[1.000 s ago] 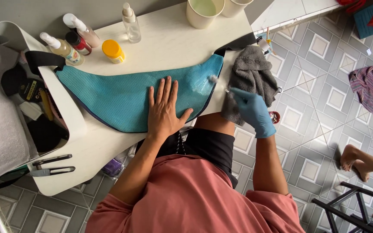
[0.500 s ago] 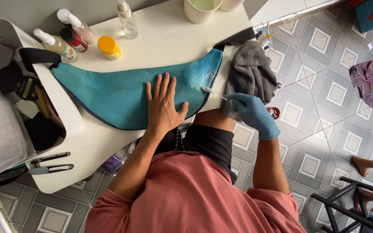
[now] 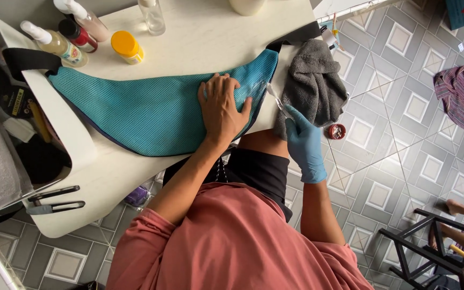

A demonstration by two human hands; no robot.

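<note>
A teal mesh bag (image 3: 151,110) lies flat across the white table (image 3: 205,37). My bare left hand (image 3: 222,107) presses palm-down on its right part, fingers spread. My right hand (image 3: 303,140), in a blue glove, grips a small clear-handled brush (image 3: 275,96) whose tip rests at the bag's right end. A grey towel (image 3: 315,86) is bunched at the table's right edge, just beside the gloved hand.
Bottles (image 3: 60,40) and a yellow-capped jar (image 3: 127,46) stand at the table's back left. Black pliers (image 3: 55,200) lie at the front left corner. A small red tin (image 3: 336,131) sits on the tiled floor. Another person's feet (image 3: 460,212) and a black frame (image 3: 430,252) are at right.
My gloved right hand has moved left, bringing the brush tip onto the bag's right end. My left hand stays pressed on the bag. The view has shifted slightly.
</note>
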